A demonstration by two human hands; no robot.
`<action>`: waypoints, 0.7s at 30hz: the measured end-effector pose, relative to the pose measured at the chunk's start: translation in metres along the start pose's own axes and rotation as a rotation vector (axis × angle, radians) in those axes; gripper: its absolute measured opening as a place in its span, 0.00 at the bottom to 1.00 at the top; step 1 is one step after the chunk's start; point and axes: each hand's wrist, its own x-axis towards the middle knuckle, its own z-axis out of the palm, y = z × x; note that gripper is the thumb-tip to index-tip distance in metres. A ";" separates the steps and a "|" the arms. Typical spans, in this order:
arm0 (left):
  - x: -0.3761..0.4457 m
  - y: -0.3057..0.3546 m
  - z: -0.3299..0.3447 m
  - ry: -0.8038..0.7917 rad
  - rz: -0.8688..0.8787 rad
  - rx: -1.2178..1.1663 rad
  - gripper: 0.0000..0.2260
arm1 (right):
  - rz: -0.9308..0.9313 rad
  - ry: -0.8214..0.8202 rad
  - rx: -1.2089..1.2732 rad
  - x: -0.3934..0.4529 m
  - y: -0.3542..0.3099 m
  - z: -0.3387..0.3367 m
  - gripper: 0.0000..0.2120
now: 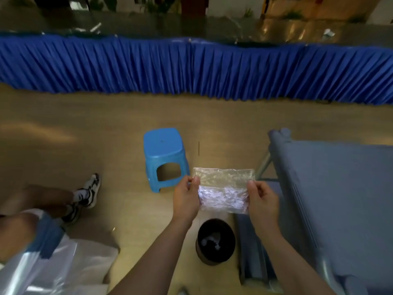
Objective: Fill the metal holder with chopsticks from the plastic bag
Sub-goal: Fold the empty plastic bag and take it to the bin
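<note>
While both arms reach forward at lower centre of the frame, the left hand (187, 195) pinches the left edge of a crinkled clear plastic bag (224, 191) and the right hand (262, 199) pinches its right edge, holding it stretched flat in the air between them. Whether chopsticks are inside cannot be told. Directly below the bag stands a black waste bin (215, 241) on the tan floor (106, 124). A blue plastic stool (164, 155) sits just left of the bag, a blue-covered table (340, 199) fills the right side, and a pleated blue table skirt (191, 69) runs across the upper frame.
</note>
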 end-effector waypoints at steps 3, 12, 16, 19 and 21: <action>0.005 -0.034 0.004 -0.020 -0.123 0.041 0.12 | 0.007 -0.032 -0.088 0.004 0.025 0.008 0.15; -0.006 -0.134 0.002 -0.041 -0.386 0.082 0.10 | 0.126 -0.128 -0.285 -0.008 0.117 0.017 0.14; -0.003 -0.160 0.003 -0.060 -0.432 0.106 0.11 | 0.151 -0.159 -0.363 -0.010 0.146 0.024 0.13; 0.002 -0.182 0.005 -0.069 -0.473 0.107 0.09 | 0.183 -0.161 -0.429 -0.009 0.170 0.030 0.12; 0.004 -0.201 0.007 -0.071 -0.507 0.140 0.08 | 0.196 -0.151 -0.462 -0.007 0.189 0.033 0.11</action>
